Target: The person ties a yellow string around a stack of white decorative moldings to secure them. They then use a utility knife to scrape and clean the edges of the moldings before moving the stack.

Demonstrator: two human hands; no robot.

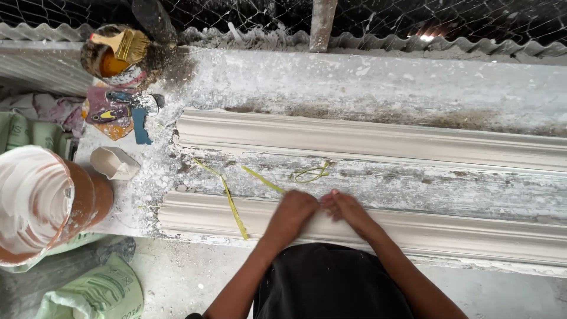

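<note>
white plaster moulding (pixel 472 233) under left hand (pixel 293 214), right hand (pixel 348 208).

Bare forearms, black garment, no gloves

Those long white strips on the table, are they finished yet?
The far moulding looks fully shaped. Both hands, left hand and right hand, press on the near moulding. The wet plaster bucket and scattered yellow strips suggest more work remains.
</note>
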